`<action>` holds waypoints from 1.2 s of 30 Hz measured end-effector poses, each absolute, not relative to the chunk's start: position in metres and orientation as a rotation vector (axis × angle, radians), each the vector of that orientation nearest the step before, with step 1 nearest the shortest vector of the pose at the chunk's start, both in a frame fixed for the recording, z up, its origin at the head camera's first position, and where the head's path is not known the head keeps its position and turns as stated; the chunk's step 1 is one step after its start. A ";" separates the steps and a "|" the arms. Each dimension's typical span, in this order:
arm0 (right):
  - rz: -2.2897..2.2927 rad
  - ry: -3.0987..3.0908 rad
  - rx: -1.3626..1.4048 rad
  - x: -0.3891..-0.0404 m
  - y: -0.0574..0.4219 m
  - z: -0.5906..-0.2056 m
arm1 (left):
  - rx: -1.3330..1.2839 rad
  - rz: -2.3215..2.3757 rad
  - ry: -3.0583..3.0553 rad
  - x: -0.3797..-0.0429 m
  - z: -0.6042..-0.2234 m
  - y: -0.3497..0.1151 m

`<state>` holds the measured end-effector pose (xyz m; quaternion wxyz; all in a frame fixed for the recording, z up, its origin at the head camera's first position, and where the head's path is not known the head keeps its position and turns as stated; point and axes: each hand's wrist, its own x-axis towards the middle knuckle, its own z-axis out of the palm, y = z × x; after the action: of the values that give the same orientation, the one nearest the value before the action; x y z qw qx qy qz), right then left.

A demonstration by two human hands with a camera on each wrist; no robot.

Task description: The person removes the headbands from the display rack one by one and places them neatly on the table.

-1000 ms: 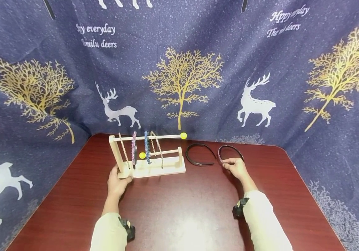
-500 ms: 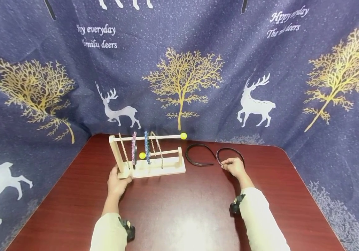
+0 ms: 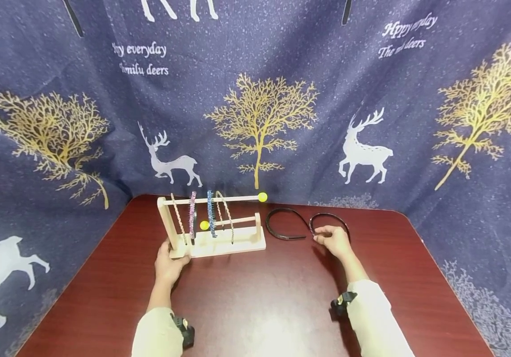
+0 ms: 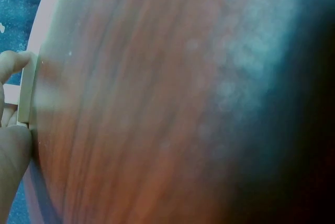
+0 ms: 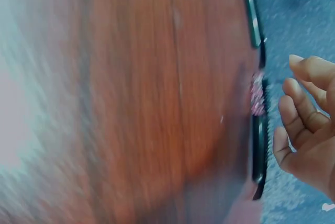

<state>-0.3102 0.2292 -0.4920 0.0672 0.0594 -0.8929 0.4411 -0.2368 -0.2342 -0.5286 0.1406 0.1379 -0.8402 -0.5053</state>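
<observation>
Wooden rack (image 3: 233,248), standing on worktop (image 3: 259,287): left hand (image 3: 168,268) holds one base end, grip closed. Pink-and-black headband (image 5: 257,98), lying just beside black headband (image 3: 284,237): right hand (image 3: 335,242) near, grip loosely parted, apparently holding nothing.

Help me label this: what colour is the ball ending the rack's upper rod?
The ball is bright yellow, best seen in the head view.

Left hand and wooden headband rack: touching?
Touching. The left wrist view shows it: the left hand has its thumb and a finger against the end of the wooden headband rack.
</observation>
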 end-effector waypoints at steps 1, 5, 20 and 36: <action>1.350 -2.685 0.189 -0.308 0.227 -0.491 | 0.401 -1.462 -2.424 -0.237 -0.529 -0.234; 1.490 -2.624 0.181 -0.300 0.216 -0.485 | 0.399 -1.468 -2.424 -0.236 -0.528 -0.234; 1.868 -2.323 0.294 -0.278 0.175 -0.463 | 0.406 -1.472 -2.436 -0.236 -0.525 -0.233; 1.902 -2.362 0.603 -0.258 0.132 -0.423 | 0.384 -1.455 -2.431 -0.238 -0.528 -0.234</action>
<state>-0.2577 0.1317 -0.4230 0.0249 0.1951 -0.7637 0.6149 -0.2380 -0.2343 -0.5281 0.1406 0.1328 -0.8418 -0.5039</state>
